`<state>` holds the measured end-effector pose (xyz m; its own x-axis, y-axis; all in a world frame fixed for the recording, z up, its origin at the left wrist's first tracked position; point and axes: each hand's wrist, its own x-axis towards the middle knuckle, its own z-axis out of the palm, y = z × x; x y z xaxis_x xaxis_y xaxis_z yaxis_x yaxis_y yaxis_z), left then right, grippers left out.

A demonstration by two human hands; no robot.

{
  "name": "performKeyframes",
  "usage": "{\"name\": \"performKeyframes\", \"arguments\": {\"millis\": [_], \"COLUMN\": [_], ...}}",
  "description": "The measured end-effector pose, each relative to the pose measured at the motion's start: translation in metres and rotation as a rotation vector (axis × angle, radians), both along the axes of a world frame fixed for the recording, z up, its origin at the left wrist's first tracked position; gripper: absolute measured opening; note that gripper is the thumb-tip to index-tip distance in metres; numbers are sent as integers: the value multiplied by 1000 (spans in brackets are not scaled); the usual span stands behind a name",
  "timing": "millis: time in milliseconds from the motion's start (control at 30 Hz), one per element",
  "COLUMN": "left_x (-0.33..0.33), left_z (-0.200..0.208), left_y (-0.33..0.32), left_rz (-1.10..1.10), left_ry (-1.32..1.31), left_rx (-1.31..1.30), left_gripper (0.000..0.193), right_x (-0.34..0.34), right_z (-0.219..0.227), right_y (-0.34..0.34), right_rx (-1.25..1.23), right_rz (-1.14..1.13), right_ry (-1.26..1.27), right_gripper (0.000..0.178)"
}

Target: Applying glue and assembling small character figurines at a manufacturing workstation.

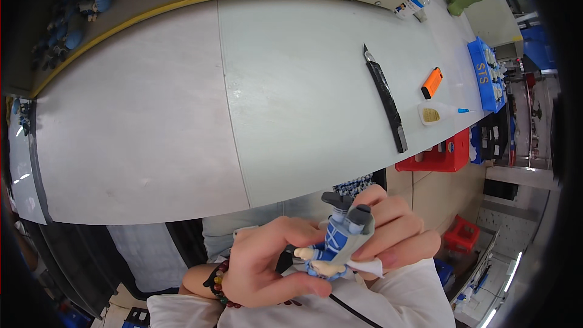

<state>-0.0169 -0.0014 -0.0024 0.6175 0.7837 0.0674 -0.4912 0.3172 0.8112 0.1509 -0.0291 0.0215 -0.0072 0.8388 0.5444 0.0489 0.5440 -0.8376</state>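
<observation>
In front of my chest, below the table's near edge, I hold a small blue and grey toy figurine (336, 238) upside down, with its dark shoes pointing up. My left hand (258, 261), a beaded bracelet at its wrist, grips it between thumb and fingers from the left. From the right, the curled fingers of my right hand (398, 225) close on the grey side of the figurine. A white flap (369, 266) shows beneath those fingers; whether it belongs to the figurine, I cannot tell. The right thumb is hidden.
On the white table (291, 103) lie a black utility knife (385, 103) with blade out, an orange lighter (432, 83) and a needle-tipped glue bottle (432, 113). A blue bin (481, 73) stands at right, a clear bottle (410, 5) at back. More figurines (91, 6) fill the yellow-edged shelf.
</observation>
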Motion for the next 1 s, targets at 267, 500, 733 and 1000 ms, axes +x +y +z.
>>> {"name": "performKeyframes", "arguments": {"millis": [267,500,733,1000], "left_x": [8,13,9,13], "left_z": [2,3,1,4], "left_y": [-4,-9,-6,-12], "left_rz": [-61,-43,-114,-5], "left_ry": [33,-4,64,2], "left_rx": [-39,-40,61,22], "left_gripper": [41,42,44,45], "right_x": [9,9,7,4], "right_z": [-16,8,9,0], "right_y": [-5,-12,-15,-17], "right_rx": [171,26,7,38], "right_rz": [-47,-71,-72,-84], "right_ry": [-15,-216,-246,-39], "right_gripper": [21,31,32,22]}}
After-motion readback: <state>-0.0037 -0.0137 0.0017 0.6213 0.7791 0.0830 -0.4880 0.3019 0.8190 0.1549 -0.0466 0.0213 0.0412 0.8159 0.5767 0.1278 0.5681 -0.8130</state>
